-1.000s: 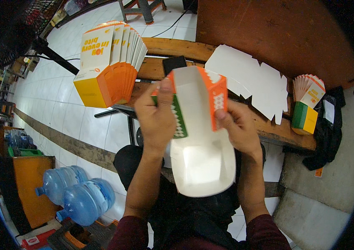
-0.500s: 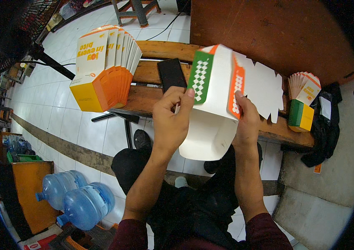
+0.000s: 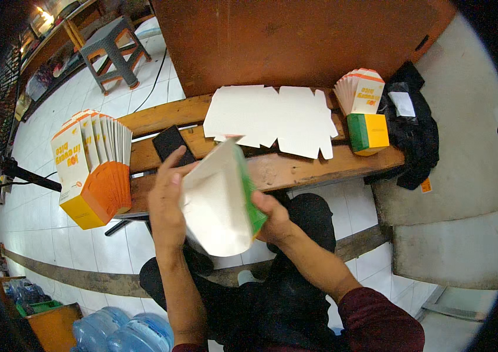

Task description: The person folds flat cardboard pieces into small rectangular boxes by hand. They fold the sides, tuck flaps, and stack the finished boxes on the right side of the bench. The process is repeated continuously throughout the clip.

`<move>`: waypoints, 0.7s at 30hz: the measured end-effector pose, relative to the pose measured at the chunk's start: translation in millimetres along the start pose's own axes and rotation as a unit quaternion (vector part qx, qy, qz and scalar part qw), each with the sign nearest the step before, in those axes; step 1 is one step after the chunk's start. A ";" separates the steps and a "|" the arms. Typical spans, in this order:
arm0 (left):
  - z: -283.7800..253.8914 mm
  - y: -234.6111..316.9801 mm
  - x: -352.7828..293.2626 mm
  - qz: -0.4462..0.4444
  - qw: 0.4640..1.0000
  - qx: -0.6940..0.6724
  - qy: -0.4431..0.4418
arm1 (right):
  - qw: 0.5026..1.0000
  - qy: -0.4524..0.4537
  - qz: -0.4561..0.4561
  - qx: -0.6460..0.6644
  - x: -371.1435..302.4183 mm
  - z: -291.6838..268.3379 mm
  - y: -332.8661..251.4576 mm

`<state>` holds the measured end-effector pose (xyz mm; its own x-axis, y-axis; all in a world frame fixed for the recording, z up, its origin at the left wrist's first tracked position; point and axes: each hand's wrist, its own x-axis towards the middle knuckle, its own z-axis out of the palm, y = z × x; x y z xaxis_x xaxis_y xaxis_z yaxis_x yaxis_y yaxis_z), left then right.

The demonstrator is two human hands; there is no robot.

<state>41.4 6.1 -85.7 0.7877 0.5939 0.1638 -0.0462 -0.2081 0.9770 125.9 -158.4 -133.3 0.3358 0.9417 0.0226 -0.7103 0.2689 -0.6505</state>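
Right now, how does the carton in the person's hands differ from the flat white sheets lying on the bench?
The carton is folded into shape and held tilted between the left hand and right hand; the flat white sheets lie unfolded and untouched on the wooden bench. The carton shows a green edge; the sheets show only white. Both look like the same pale card.

Both forearms bare from wrist to approx. the elbow; left hand [image 3: 167, 202] & right hand [image 3: 272, 218] w/o gloves, no rings or watch visible. Dark maroon long sleeve [image 3: 381, 320] on the right arm, pushed up near the elbow; only a sliver of the same maroon shows on the left at the bottom edge. Lower body in dark, near-black trousers [image 3: 272, 305].
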 end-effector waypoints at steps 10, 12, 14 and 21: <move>14.7 -1.8 -6.2 0.041 0.997 -0.044 -0.056 | 0.547 0.491 -0.462 -0.496 -107.5 -93.7 -155.6; 15.6 1.0 -6.3 0.035 0.997 -0.035 -0.060 | 0.373 0.491 -0.383 -0.688 -124.2 -122.2 -186.2; 17.1 2.9 -6.2 0.059 0.996 -0.007 -0.067 | 0.303 0.476 -0.220 -0.796 -130.8 -146.4 -202.7; 19.7 0.3 -4.2 0.064 0.995 0.013 -0.079 | 0.206 0.480 0.019 -0.853 -102.9 -198.8 -215.0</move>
<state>50.2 -11.8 -88.8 0.8633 0.4320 0.2610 -0.1384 -0.2947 0.9455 367.1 -353.3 -146.7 0.8991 0.2431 0.3640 0.2519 -0.9675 0.0240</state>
